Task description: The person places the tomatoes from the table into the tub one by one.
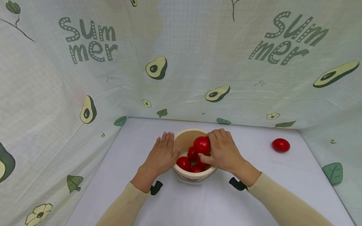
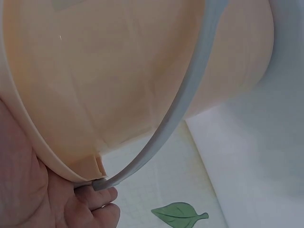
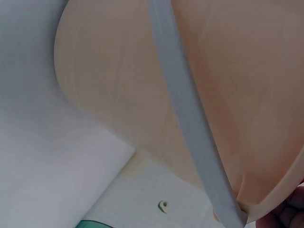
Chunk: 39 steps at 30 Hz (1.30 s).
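A cream bucket (image 1: 181, 141) with several red tomatoes inside stands between my two hands in the head view. My left hand (image 1: 162, 153) rests along its left rim, fingers extended. In the left wrist view, the left fingertips (image 2: 108, 213) lie near the joint of the grey handle (image 2: 175, 104). Reaching over the right rim, my right hand (image 1: 224, 152) holds a tomato (image 1: 202, 144) above the others, fingers behind it and thumb below. Lower in the bucket lie another tomato (image 1: 184, 163) and more beside it. The right wrist view shows mostly the bucket's outer wall (image 3: 114, 76); the held tomato is largely hidden there.
One more red tomato (image 1: 281, 145) lies on the white tabletop (image 1: 254, 188) at the far right. A pale cloth (image 1: 186, 62) printed with avocados and leaves rises behind the table and at both sides. Black straps (image 1: 156, 187) show at both wrists.
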Tool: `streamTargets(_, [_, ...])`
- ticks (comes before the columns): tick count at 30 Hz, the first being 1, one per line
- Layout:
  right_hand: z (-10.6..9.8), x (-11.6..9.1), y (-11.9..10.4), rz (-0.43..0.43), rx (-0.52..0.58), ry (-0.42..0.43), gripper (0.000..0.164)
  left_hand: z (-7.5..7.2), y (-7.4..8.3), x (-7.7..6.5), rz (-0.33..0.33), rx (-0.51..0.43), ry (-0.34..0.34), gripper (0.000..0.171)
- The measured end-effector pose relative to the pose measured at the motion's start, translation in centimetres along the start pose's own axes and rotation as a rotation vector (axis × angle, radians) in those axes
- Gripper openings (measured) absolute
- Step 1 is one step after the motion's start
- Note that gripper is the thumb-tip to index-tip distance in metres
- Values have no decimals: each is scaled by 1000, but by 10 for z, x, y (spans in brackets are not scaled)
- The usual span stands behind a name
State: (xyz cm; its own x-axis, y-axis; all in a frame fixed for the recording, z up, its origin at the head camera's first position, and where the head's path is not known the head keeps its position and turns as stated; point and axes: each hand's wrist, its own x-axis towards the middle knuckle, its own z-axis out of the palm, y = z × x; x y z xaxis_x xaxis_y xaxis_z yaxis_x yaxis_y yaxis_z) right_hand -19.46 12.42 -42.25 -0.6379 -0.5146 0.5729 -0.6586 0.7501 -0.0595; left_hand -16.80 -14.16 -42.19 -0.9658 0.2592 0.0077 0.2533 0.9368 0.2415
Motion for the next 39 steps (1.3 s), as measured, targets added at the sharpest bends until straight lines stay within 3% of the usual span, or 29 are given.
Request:
streamTargets(8, [6, -2, -2, 6, 12, -37, 63, 0, 0, 1, 3, 10, 1, 75])
streamTargets(26, [6, -3, 4, -9, -34, 3, 60, 0, -1, 0, -4, -21, 8, 76])
streamTargets(32, [-1, -10, 25, 37, -72, 5, 68, 0, -1, -2, -3, -35, 8, 76])
streamTargets(39, [-10, -31, 73, 121, -145, 65, 74, 2, 0, -1, -2, -34, 8, 76])
